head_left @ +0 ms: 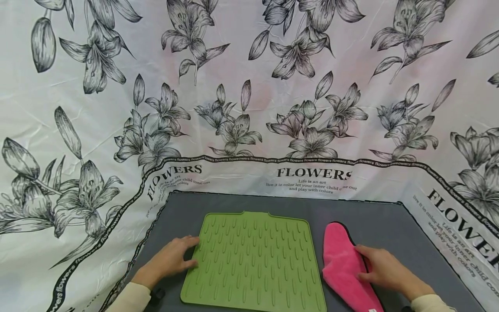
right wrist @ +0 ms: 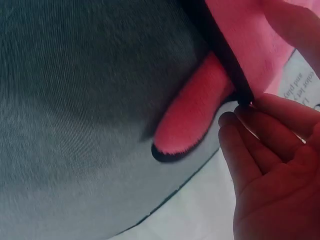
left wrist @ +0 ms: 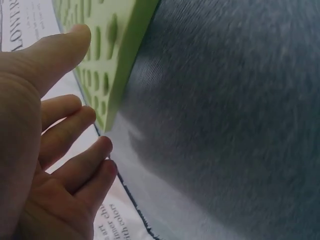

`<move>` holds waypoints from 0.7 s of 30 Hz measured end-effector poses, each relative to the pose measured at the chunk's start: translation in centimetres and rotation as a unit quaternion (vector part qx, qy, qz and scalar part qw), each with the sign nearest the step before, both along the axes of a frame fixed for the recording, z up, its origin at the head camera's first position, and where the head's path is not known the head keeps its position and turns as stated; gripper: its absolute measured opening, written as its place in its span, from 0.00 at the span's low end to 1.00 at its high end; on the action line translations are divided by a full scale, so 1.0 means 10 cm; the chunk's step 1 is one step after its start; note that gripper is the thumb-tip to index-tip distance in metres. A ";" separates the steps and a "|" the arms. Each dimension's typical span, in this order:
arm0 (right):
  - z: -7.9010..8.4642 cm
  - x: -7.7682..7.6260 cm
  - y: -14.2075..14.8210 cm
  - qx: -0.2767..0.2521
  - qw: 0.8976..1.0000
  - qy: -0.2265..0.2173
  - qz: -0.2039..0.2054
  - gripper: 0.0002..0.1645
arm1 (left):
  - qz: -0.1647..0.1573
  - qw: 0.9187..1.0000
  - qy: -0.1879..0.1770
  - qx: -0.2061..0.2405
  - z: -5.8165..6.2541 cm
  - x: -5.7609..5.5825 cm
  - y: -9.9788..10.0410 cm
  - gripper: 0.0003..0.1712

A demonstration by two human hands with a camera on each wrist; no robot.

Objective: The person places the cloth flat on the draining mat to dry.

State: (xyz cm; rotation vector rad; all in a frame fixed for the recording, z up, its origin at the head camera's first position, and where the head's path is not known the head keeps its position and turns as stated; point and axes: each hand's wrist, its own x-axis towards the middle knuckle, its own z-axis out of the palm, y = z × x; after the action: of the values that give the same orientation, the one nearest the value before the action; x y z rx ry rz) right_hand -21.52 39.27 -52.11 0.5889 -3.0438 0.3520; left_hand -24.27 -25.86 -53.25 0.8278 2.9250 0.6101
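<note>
A green rectangular mat (head_left: 253, 260) with rows of raised ridges and a small tab at its far edge lies on the dark grey surface. My left hand (head_left: 173, 260) is at its left edge, thumb and fingers spread apart; in the left wrist view the fingers (left wrist: 92, 175) reach past the mat's corner. To the right of the mat lies a long pink plush cloth piece (head_left: 343, 264) with black edging. My right hand (head_left: 386, 268) touches its right side, the thumb over the pink pile and fingertips at the black trim, as the right wrist view shows.
The grey tabletop (head_left: 288, 206) has a dark stitched-looking border. White cloth printed with black lilies and the word FLOWERS (head_left: 312, 174) surrounds it and rises behind like a wall (head_left: 234, 78). A small white tag (head_left: 373, 310) shows on the pink piece's near end.
</note>
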 end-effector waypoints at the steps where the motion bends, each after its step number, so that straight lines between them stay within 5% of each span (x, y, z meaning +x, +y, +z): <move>1: -0.02 0.00 -0.01 0.000 1.000 0.000 -0.002 0.47 | -0.003 1.000 -0.003 0.001 -0.02 0.00 0.01 0.39; 12: -0.08 0.00 -0.11 -0.013 0.999 -0.034 -0.021 0.32 | 0.002 0.999 -0.040 0.019 -0.19 0.00 0.03 0.42; 18: -0.09 0.04 -0.16 -0.036 0.999 -0.015 -0.005 0.11 | 0.011 0.998 -0.055 0.025 -0.20 0.01 0.04 0.42; 21: -0.11 0.07 -0.19 -0.044 0.999 0.002 0.004 0.18 | 0.014 0.997 -0.064 0.029 -0.19 0.01 0.03 0.42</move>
State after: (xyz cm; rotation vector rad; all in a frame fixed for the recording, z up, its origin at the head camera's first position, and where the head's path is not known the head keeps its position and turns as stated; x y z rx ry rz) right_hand -20.85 37.38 -53.20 0.5973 -3.0046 0.4809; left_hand -24.13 -25.51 -55.16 0.7248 2.8206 0.7242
